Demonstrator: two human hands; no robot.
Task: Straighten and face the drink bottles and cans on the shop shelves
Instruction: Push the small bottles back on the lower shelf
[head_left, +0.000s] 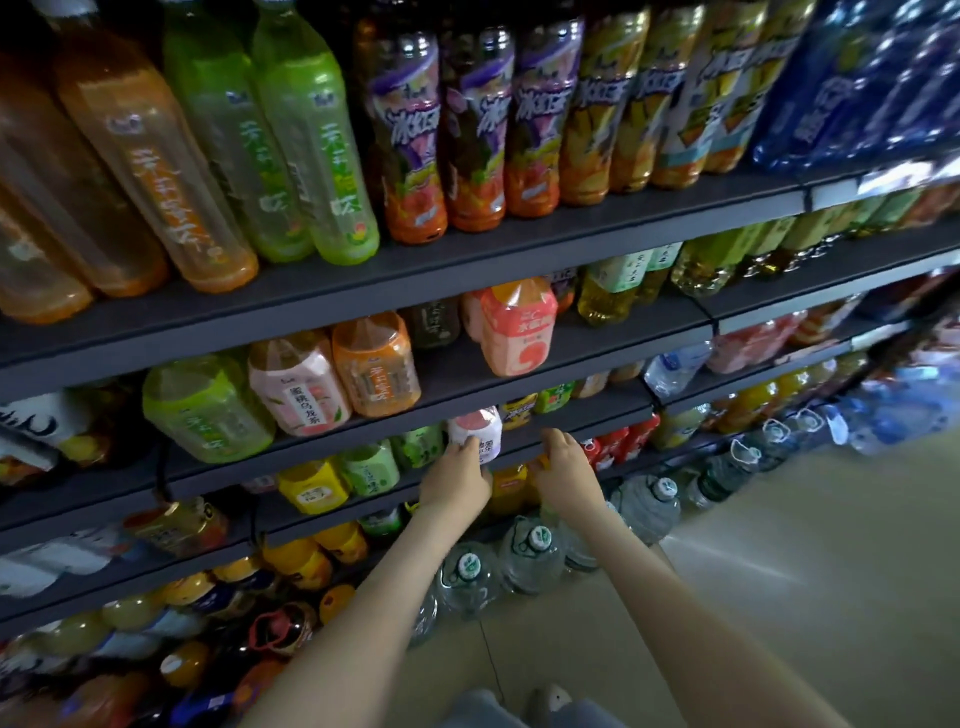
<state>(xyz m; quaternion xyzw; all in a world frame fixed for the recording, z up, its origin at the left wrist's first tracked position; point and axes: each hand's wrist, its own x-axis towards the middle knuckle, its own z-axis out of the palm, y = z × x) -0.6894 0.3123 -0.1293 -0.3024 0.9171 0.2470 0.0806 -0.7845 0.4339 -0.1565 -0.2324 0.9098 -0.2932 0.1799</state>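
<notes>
Holding a pink-white bottle (482, 423) — left hand (457, 480).

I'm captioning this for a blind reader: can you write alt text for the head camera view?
A person's left hand grips a pink-and-white bottle while the right hand reaches beside it, low on dark shelves packed with rows of colourful drink bottles.

Top shelf: orange bottles (156, 171), lime-green bottles (311, 150), bottles with purple-and-orange labels (410, 140), yellow-labelled bottles (597, 114), blue pack (857, 88). Shelf boards (519, 239) dark grey. Below: pink-and-white bottle (517, 327), white bottle with pink patch (475, 428), red cans (615, 444). Floor (779, 545) beige.
</notes>
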